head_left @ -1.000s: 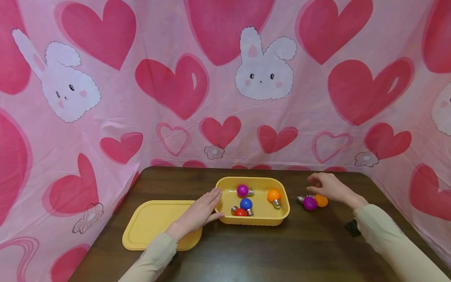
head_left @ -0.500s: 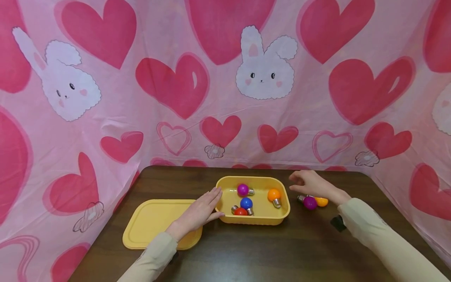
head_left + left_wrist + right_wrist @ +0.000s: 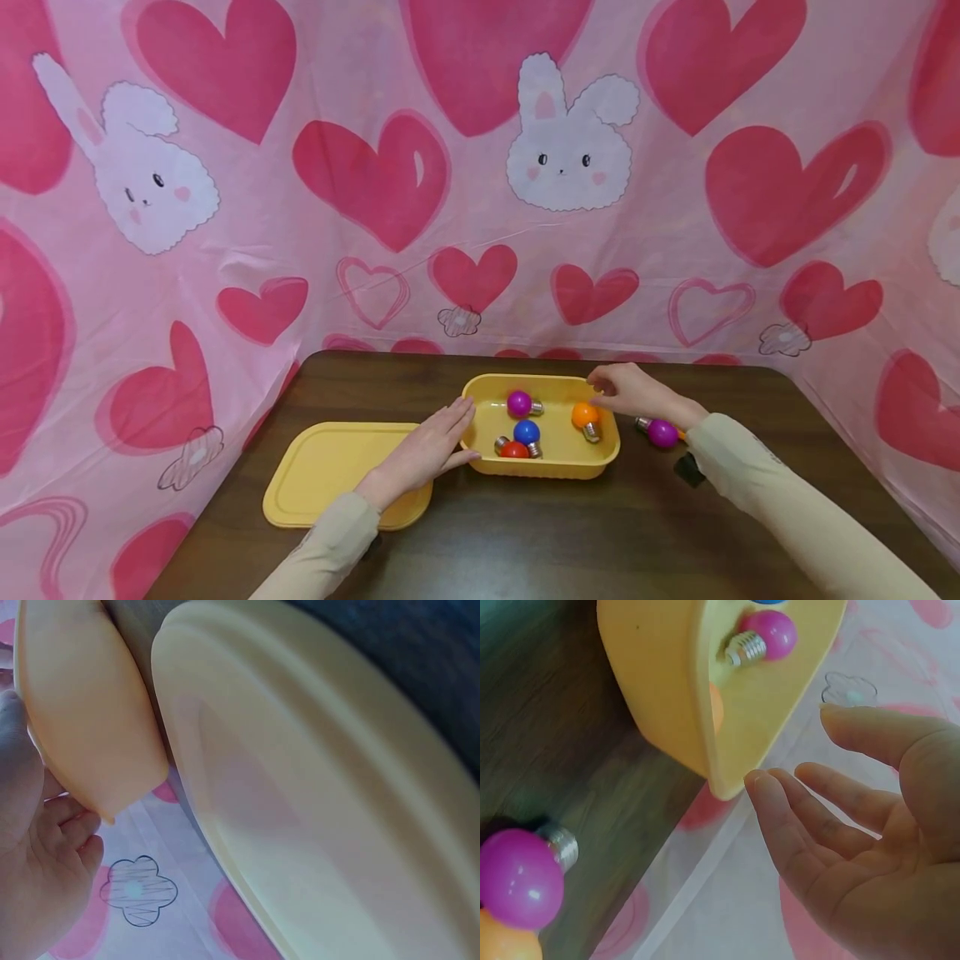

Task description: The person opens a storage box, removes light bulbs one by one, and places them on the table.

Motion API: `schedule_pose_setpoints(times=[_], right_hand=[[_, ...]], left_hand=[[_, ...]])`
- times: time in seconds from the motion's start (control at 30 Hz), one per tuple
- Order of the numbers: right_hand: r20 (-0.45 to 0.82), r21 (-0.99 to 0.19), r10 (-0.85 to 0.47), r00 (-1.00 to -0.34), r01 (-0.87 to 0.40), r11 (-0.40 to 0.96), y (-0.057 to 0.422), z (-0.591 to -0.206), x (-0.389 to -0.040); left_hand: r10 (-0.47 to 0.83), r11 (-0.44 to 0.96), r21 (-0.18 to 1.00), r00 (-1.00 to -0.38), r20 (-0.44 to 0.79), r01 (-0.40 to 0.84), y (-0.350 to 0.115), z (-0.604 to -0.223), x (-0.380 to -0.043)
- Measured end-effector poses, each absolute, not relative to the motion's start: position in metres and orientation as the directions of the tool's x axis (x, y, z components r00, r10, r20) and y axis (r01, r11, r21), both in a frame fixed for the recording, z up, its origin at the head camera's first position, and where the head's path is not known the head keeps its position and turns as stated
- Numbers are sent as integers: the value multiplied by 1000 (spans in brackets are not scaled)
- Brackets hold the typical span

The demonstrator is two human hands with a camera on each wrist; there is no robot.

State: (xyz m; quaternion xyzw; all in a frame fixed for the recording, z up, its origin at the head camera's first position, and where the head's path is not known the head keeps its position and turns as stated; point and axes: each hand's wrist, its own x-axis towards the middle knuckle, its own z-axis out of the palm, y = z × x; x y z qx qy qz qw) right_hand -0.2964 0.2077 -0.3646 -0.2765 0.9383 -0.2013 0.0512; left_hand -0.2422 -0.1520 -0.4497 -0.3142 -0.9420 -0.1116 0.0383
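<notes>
A yellow plastic box (image 3: 540, 470) holds small coloured light bulbs: a purple bulb (image 3: 519, 404), a blue bulb (image 3: 527, 432), a red bulb (image 3: 514, 450) and an orange bulb (image 3: 585, 415). My left hand (image 3: 429, 450) rests on the box's left end, fingers straight along the rim. Over the right end hovers my right hand (image 3: 639, 395), with thumb and fingers apart and nothing between them. In the right wrist view its fingertips (image 3: 759, 782) are right by the box's corner. Another purple bulb (image 3: 662, 433) lies on the table beside another orange bulb (image 3: 510, 939), mostly hidden behind the forearm in the head view.
Left of the box, a flat yellow lid (image 3: 330, 467) lies on the dark wooden table (image 3: 525, 542), partly under the left forearm. A pink curtain (image 3: 465, 200) with hearts and rabbits hangs behind the table and along its sides.
My right hand has moved left, from above the loose bulbs on the table to the box's right end. The left hand has stayed at the rim.
</notes>
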Motion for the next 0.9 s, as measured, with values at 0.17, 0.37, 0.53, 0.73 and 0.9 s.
schedule_pose_setpoints(times=[0.17, 0.37, 0.53, 0.73, 0.9], right_hand=[[-15, -381, -546, -838, -500, 778, 197, -369, -299], [-45, -346, -540, -840, -494, 797, 187, -373, -300], [-69, -301, -522, -850, -481, 823, 181, -375, -301], [-96, -271, -498, -862, -459, 846, 175, -377, -302], [-135, -247, -478, -868, -438, 864, 171, -380, -302]], left_hand=[[595, 770, 167, -787, 163, 616, -152, -449, -243], [595, 770, 160, -786, 170, 617, -151, -451, -243], [596, 766, 166, -783, 177, 621, -151, -451, -243], [597, 764, 167, -781, 186, 624, -151, -450, -242], [599, 764, 151, -777, 192, 627, -151, -452, -243]])
